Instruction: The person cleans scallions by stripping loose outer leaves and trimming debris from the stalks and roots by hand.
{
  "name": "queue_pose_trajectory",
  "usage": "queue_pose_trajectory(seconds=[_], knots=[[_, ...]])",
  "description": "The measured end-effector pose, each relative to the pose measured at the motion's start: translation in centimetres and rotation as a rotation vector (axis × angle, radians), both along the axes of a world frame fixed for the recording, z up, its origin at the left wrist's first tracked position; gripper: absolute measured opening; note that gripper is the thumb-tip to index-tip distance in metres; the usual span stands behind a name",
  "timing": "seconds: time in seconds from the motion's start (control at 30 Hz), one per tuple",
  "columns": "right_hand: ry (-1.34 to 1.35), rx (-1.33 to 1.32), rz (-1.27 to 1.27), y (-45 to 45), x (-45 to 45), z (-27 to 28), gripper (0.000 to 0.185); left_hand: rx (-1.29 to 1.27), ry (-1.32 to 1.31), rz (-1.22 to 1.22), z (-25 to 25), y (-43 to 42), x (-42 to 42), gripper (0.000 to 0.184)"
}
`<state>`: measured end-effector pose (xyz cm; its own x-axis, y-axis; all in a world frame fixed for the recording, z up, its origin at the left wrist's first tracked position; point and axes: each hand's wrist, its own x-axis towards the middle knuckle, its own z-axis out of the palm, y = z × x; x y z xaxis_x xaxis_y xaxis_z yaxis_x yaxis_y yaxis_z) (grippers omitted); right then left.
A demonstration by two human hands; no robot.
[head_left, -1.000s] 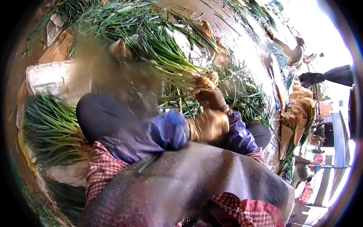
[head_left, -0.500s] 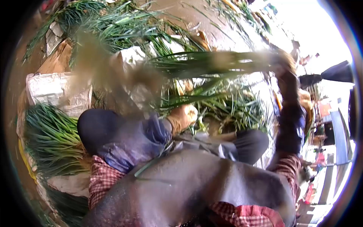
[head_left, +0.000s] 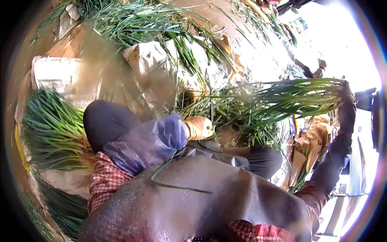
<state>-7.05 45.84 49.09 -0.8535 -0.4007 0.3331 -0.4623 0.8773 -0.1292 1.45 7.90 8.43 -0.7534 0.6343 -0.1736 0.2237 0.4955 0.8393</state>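
Stretched out to the right, my right hand (head_left: 346,96) grips a bunch of green onions (head_left: 298,94) by one end. The long green leaves trail back leftward over the pile. My left hand (head_left: 199,128), in a tan glove, is curled closed above my lap; what it holds, if anything, I cannot make out. Loose green leaves and trimmings (head_left: 246,117) lie just beyond it, between my legs. A dark wet apron (head_left: 193,197) covers my lap, with a single long leaf (head_left: 179,186) stuck on it.
A neat bundle of green onions (head_left: 56,131) lies at the left on sacking. Farther off, more green onions (head_left: 137,24) spread over pale sacks (head_left: 147,56) on the wet ground. A brown fibrous bundle (head_left: 316,133) is at the right. Blurry smears cover part of the upper left.
My right hand has moved outward to the right and slightly down, and the bunch has shifted right with it. My left hand stays closed, nearly in place.
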Motion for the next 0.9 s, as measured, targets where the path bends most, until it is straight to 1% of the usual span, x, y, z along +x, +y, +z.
queue_pose_trajectory(seconds=[0.03, 0.1, 0.13, 0.17, 0.2, 0.27, 0.3, 0.47, 0.5, 0.53, 0.63, 0.67, 0.73, 0.77, 0.87, 0.9], knots=[[-0.013, 0.09, 0.047, -0.2, -0.4, 0.2, 0.035, -0.084, 0.011, -0.087, 0.4, 0.3, 0.3, 0.034], [-0.021, 0.404, 0.237, -0.8, -2.1, -1.2, 0.036, -0.164, 0.022, -0.19, 0.5, 0.4, 0.8, 0.038], [-0.077, 0.398, 0.275, -1.3, -2.8, -2.0, 0.036, -0.2, 0.023, -0.212, 0.8, 0.3, 1.0, 0.04], [-0.384, 0.11, 0.083, -2.2, -3.1, -2.3, 0.034, -0.217, -0.009, -0.24, 1.8, 0.0, 1.1, 0.042], [-0.591, -0.222, -0.148, -2.9, -3.5, -2.6, 0.035, -0.211, -0.009, -0.236, 1.6, 0.2, 1.1, 0.042], [-0.363, 0.025, 0.214, -3.3, -5.6, -3.3, 0.028, -0.18, 0.018, -0.255, 0.6, 0.9, 0.9, 0.043], [-0.316, 0.024, 0.267, -4.5, -7.2, -2.7, 0.028, -0.19, 0.037, -0.264, 0.4, 1.0, 0.9, 0.042], [-0.268, -0.253, 0.288, -9.6, -13.0, 1.4, 0.028, -0.06, 0.07, -0.192, -0.2, 0.6, 0.7, 0.04], [-0.274, -0.285, 0.294, -10.2, -13.4, 1.3, 0.029, -0.107, 0.056, -0.194, 0.5, 0.3, 0.5, 0.04], [-0.29, -0.31, 0.294, -10.8, -13.4, 0.6, 0.029, -0.103, 0.047, -0.15, 0.4, 0.1, 0.4, 0.039], [-0.346, -0.359, 0.288, -11.8, -14.0, -1.4, 0.029, -0.08, 0.033, -0.138, 1.2, -0.7, 0.2, 0.037], [-0.366, -0.373, 0.282, -11.9, -14.0, -2.0, 0.029, -0.089, 0.024, -0.121, -0.7, -0.2, -0.2, 0.037], [-0.404, -0.391, 0.277, -12.4, -14.6, -3.0, 0.029, -0.123, 0.029, -0.126, -2.0, -0.4, -0.4, 0.037], [-0.422, -0.401, 0.284, -12.7, -15.1, -3.7, 0.029, -0.152, 0.01, -0.13, -1.6, -0.7, -0.3, 0.039], [-0.463, -0.41, 0.304, -13.8, -16.0, -4.3, 0.03, -0.094, 0.064, -0.131, -1.3, -1.0, 0.0, 0.042], [-0.48, -0.411, 0.31, -14.0, -16.3, -4.5, 0.03, -0.082, 0.047, -0.147, -1.3, -1.1, -0.2, 0.042]])
